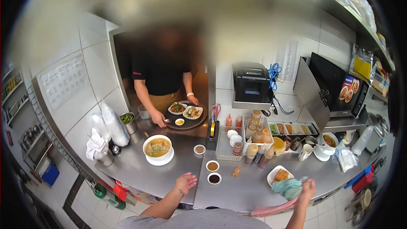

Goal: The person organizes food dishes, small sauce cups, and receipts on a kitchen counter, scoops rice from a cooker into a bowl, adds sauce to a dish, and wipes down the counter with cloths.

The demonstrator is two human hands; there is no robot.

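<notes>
My left hand (186, 183) is held palm up over the steel counter (169, 186), fingers stretched out and holding nothing. It is nearest to a dark sauce cup (214, 178) and a brown sauce cup (212, 166). My right hand (308, 189) grips a green cloth (291, 188) at the counter's right front, beside a square white plate (285, 170) with golden fried pieces (280, 174). The cloth hangs over the plate's near edge. A small brown piece (236, 171) lies on the counter between the cups and the plate. A pink cloth (275, 208) hangs below.
Across the hatch a person (161, 76) holds a round tray (193, 123) with bowls. A soup bowl (157, 147) stands at the left. Sauce bottles (255, 133) in baskets, a topping rack (292, 129), another soup bowl (329, 141) and a printer (253, 82) line the back.
</notes>
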